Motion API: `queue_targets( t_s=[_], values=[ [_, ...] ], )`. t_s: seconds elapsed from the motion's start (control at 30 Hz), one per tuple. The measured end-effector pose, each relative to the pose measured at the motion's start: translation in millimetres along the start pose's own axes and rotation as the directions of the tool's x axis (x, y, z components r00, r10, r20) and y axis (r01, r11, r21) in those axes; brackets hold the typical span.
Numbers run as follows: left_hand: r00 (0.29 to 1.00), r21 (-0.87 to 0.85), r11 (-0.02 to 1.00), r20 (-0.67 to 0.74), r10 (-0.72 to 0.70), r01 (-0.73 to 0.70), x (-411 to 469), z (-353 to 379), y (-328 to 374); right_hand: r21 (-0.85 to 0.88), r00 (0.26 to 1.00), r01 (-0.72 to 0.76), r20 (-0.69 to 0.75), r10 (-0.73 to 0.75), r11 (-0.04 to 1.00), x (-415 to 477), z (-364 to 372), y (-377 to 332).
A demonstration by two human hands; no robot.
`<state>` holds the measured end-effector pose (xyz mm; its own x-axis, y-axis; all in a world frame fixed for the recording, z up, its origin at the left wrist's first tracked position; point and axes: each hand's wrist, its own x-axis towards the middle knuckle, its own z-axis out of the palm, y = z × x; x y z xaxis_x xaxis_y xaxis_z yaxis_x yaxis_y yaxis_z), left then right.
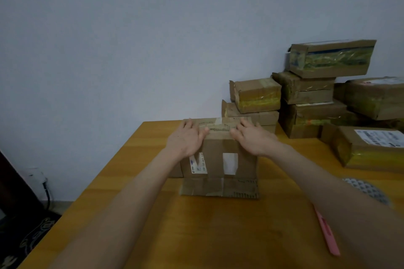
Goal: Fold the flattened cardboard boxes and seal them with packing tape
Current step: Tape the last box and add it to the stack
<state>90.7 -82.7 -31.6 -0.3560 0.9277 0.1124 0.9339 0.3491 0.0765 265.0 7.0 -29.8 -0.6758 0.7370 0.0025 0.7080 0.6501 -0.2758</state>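
As both arms reached across the yellow bench (218,236), the left hand (185,138) lay on top of the cardboard box (218,159), fingers straight, gripping nothing. That box stood mid-bench, top flaps folded down. The right hand (254,138) pressed beside it, fingers likewise extended. Sealed boxes (306,91) were stacked farther right, a pink cutter (326,232) lying nearer.

On cardboard box (215,152), white label (197,165) reads "159-403"; remainder illegible.

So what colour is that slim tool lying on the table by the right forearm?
The slim tool is pink; the head view shows it.
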Motion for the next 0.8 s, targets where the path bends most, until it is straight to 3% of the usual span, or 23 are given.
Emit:
queue_targets(
  t_s=[0.1, 0.23, 0.4, 0.5, 0.67, 0.8],
  values=[
    [0.982, -0.123, 0.975, 0.035, -0.184, 0.186, 5.5, -2.6, -1.6, 0.183, 0.994, -0.107, -0.012, 0.111, 0.977, 6.7, 0.1, 4.1],
    [0.966, -0.293, 0.92, 0.072, -0.249, 0.26, 11.7, -10.8, -5.8, 0.412, 0.953, -0.288, 0.036, 0.301, 0.865, 19.7, -0.4, 6.3],
    [0.919, -0.353, 0.853, 0.234, -0.317, 0.384, 27.2, -18.2, -4.7, 0.368, 0.932, -0.346, 0.032, 0.361, 0.863, 28.8, -2.6, 6.6],
    [0.929, -0.286, 0.887, 0.192, -0.316, 0.361, 32.8, -12.3, -12.0, 0.369, 0.926, -0.356, 0.014, 0.378, 0.858, 34.5, 1.5, 10.5],
    [0.921, -0.446, 0.806, 0.159, -0.356, 0.388, 29.6, -7.2, -21.0, 0.522, 0.906, -0.382, 0.047, 0.422, 0.763, 25.9, -0.6, 12.5],
    [0.936, -0.568, 0.746, 0.16, -0.314, 0.348, 17.4, -4.2, -16.5, 0.438, 0.932, -0.334, 0.02, 0.362, 0.835, 17.5, -0.4, 12.5]
  ],
)
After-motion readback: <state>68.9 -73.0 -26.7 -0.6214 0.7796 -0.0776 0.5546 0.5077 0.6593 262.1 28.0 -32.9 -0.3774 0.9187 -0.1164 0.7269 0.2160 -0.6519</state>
